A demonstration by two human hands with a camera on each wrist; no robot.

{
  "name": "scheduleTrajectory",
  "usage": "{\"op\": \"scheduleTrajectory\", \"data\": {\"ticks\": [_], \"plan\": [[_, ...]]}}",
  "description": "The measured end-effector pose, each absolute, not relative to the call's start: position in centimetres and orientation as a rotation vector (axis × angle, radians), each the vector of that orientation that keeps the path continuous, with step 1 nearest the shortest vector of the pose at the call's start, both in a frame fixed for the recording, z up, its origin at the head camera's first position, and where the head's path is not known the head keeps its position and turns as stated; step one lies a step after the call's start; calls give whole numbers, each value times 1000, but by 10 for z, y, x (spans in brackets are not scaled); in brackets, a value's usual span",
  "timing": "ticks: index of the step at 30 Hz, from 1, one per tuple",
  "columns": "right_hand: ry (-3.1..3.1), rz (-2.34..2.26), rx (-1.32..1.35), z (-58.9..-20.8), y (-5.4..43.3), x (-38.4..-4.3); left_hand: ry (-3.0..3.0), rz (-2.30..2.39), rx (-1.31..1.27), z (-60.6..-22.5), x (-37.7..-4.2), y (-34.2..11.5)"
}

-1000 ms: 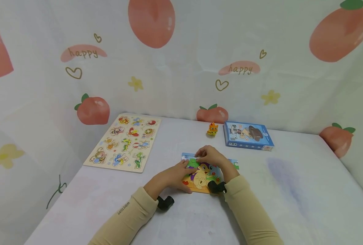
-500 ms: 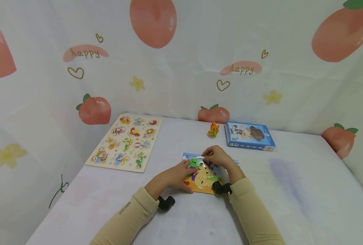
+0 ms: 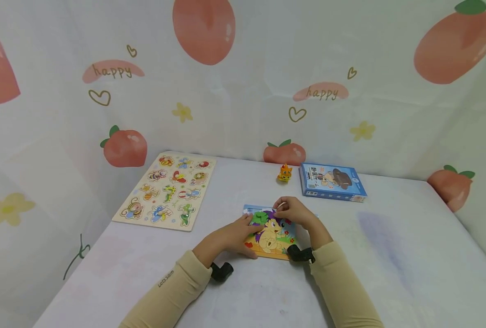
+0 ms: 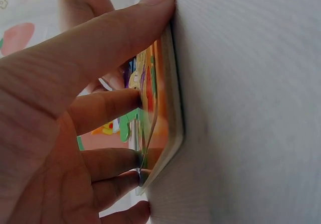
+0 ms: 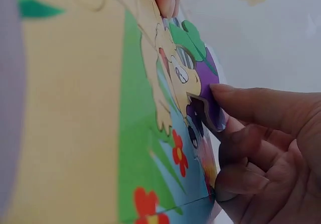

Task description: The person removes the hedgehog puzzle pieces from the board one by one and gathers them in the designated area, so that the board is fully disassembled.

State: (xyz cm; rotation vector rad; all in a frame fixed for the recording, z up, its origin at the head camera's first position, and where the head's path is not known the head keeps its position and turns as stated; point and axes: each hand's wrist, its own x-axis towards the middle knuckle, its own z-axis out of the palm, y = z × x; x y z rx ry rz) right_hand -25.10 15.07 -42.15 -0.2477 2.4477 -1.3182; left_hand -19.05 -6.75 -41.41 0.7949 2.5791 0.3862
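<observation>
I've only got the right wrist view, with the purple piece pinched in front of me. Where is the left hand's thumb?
Observer: In the left wrist view, the left hand has its thumb at the edge of the puzzle.
Operator: Anything beyond the puzzle?
Observer: The head view shows a small orange toy to the left of a blue box.
Operator: And off to the left?
Observer: A larger board with insect pictures lies there, apart from the puzzle.

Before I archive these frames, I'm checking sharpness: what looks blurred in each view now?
Head: the blue box looks fairly clear. Left wrist: the right hand in the background is soft. Right wrist: the puzzle blurs toward the frame's left edge, the purple piece looks crisper.
</observation>
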Motion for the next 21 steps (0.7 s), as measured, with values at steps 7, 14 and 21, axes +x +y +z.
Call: {"op": "scheduleTrajectory", "data": {"ticks": [7, 14, 21], "plan": [[2460, -1337, -197, -419, 158, -251, 2579, 385, 785, -414, -191, -67], [2517, -1327, -124, -413, 180, -247, 2591, 398, 774, -414, -189, -67], [2539, -1324, -49, -412, 209, -242, 2596, 413, 772, -415, -188, -67]]}}
